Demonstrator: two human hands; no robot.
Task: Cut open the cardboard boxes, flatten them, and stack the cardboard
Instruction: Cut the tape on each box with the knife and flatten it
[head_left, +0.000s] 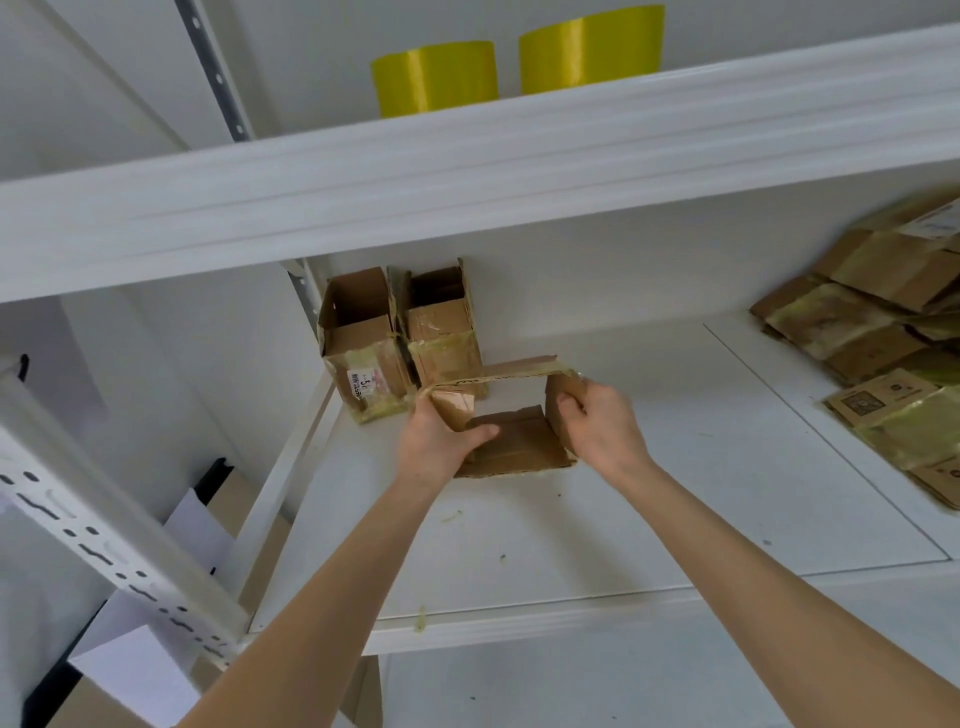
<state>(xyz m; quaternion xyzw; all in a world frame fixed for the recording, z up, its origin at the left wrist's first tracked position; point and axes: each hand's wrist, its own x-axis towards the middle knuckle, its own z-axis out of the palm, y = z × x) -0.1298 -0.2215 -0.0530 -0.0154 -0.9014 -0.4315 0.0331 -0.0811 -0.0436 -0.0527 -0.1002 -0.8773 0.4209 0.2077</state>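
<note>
The stack (852, 322) at right runs off the frame edge, its top blurred. The beam (467, 171) hides the bases of the rolls (434, 78). The label (363, 383) is too small to read.

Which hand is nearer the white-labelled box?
Left. The left hand, gripping the opened box, sits just right of the labelled box; the right hand grips its far side, farther right.

Brown cardboard boxes (395, 338), yellow tape rolls (434, 78), white shelf (675, 493).

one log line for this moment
phase: flattening | left hand: grips open box left wall | right hand: grips right wall | waiting: two upright boxes | stack: right of shelf
</note>
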